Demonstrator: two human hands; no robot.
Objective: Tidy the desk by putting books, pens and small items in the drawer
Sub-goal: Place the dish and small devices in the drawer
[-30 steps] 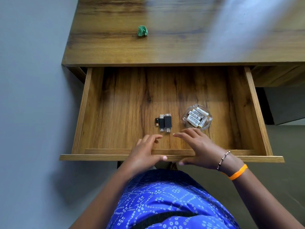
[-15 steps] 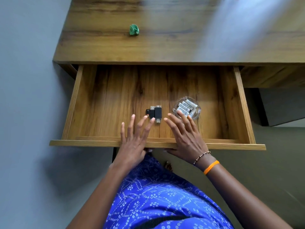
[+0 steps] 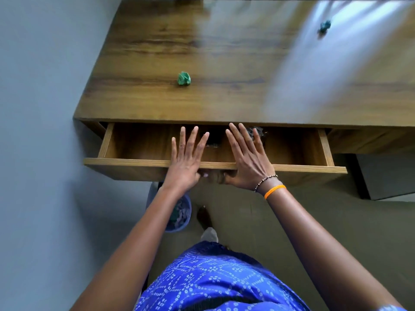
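I see both arms stretched forward, both palms laid flat on the front panel of the wooden pull-out drawer [image 3: 139, 163]. My left hand [image 3: 184, 162] has its fingers straight and spread, reaching over the front edge into the drawer, thumb tucked under the panel's face; it grips nothing. My right hand [image 3: 249, 163] matches it, fingers straight and fanned, holding nothing, with a beaded bracelet [image 3: 265, 181] and an orange wristband [image 3: 274, 191] at the wrist. The drawer sits only partly out from under the brown wooden desk [image 3: 224, 63], its long axis running left to right, its opening facing up. Small dark items [image 3: 212, 138] lie inside between the two sets of fingertips, too blurred to name; a clear glass dish [image 3: 258, 131] shows just past the right fingers, mostly hidden. A crumpled green paper ball [image 3: 184, 78] sits on the desktop, well apart from the hands; a darker teal crumpled ball [image 3: 325, 25] lies far right.
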